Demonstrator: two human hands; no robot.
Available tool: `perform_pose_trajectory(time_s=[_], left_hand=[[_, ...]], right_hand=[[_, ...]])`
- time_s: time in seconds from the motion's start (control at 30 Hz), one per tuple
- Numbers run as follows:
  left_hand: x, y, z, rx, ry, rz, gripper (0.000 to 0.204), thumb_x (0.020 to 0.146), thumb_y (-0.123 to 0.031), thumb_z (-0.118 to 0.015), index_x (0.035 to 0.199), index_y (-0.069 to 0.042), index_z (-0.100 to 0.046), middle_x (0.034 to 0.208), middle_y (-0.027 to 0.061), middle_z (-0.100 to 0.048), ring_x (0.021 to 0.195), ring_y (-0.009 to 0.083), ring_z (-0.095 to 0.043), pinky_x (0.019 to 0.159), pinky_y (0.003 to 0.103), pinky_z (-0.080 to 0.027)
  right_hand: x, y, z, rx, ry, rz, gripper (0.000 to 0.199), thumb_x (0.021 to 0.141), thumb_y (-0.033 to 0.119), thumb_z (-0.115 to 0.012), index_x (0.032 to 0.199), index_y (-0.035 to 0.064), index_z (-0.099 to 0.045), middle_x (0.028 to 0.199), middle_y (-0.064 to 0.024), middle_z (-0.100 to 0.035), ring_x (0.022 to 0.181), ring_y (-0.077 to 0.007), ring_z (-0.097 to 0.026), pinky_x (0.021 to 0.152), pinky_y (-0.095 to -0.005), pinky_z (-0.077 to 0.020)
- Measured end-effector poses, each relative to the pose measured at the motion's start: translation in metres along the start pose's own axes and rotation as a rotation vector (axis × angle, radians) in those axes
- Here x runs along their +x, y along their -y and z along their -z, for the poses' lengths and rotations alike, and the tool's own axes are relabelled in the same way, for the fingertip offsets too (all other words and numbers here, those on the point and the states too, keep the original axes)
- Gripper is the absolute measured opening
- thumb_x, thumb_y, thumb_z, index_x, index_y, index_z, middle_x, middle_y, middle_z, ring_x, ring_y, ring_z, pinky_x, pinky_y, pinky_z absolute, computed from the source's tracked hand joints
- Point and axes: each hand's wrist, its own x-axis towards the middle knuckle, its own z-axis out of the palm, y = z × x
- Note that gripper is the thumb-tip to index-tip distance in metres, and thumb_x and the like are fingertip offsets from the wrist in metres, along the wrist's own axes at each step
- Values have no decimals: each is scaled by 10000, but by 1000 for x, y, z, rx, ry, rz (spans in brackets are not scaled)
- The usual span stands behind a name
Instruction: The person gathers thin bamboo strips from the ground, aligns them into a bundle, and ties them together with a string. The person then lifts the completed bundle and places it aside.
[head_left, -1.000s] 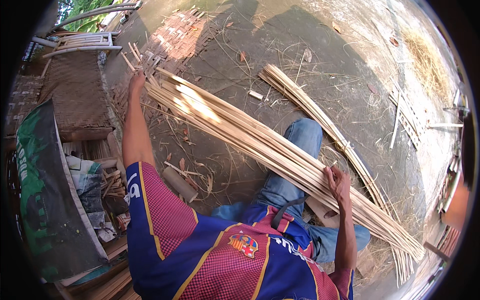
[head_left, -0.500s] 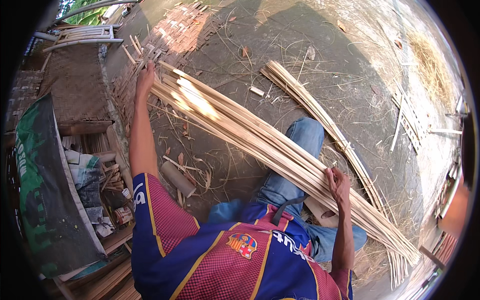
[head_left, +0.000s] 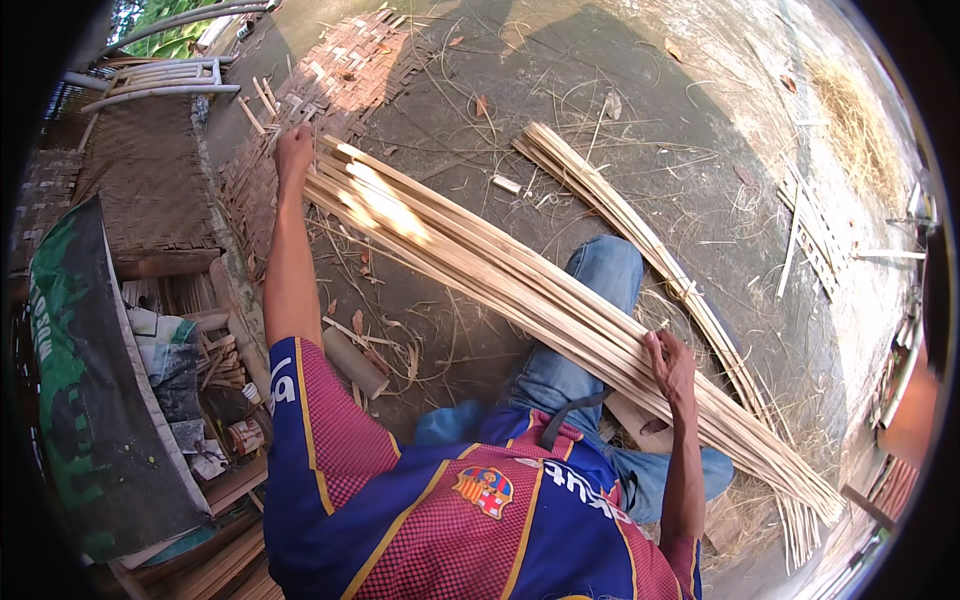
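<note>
A long bundle of pale bamboo strips lies slantwise over my bent, jeans-clad leg, its strips fanned slightly apart at the upper left. At that far end my left hand is closed, arm stretched out; its fingers are partly hidden, with strip ends right against it. Toward the lower right, my right hand is closed over the edge of the same bundle, thumb and fingertips on the strips. Sunlight falls on the bundle's upper part. A second bundle of bamboo strips rests on the ground beyond my knee.
A woven bamboo mat lies at the upper left. A bamboo tube section sits by my left elbow. At left stands a low bench beside a dark green-and-black sheet. Cut lattice pieces and dry fibres lie at right.
Both hands stay on the same bundle, nearly in place. The right thumb and fingers have shifted slightly on the strips. The whole view has moved a little.
</note>
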Motion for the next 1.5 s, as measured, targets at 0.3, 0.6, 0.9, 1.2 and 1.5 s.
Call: perform_pose_trajectory(time_s=[0.3,0.6,0.9,1.2,1.5], left_hand=[[22,14,9,-509,333,315,302,960,-253,-718,1168,-35,-720,1039,15,-731,931,109,-658,802,239,-497],[6,-11,40,-770,262,238,263,927,-215,-762,1154,-97,-700,1037,7,-728,976,134,-681,891,274,-488],[-38,-59,55,-704,301,277,595,890,-326,-816,1337,-88,-504,1062,94,-738,934,189,-709,846,290,-506],[-42,-40,33,-628,246,259,377,916,-230,-786,1122,55,-651,1087,90,-756,898,155,-705,868,273,-551],[-55,-43,45,-767,387,247,262,1054,-108,-488,1137,92,-636,1168,198,-712,992,249,-722,904,327,-588]], right_hand=[[47,44,-29,167,-12,26,471,910,463,-719,914,-8,-707,861,-212,-713,814,-345,-694,758,-426,-523],[59,50,-24,152,-140,-45,521,901,496,-730,854,-17,-648,791,-202,-663,747,-319,-638,712,-410,-494],[51,44,-33,132,-49,103,462,952,433,-679,899,-24,-637,874,-261,-661,832,-427,-641,763,-468,-494],[46,40,-40,137,-79,84,424,961,425,-667,925,3,-639,911,-229,-691,855,-419,-664,758,-466,-503],[46,36,-46,124,-120,93,414,957,425,-669,926,12,-652,894,-224,-701,836,-420,-675,740,-471,-508]])
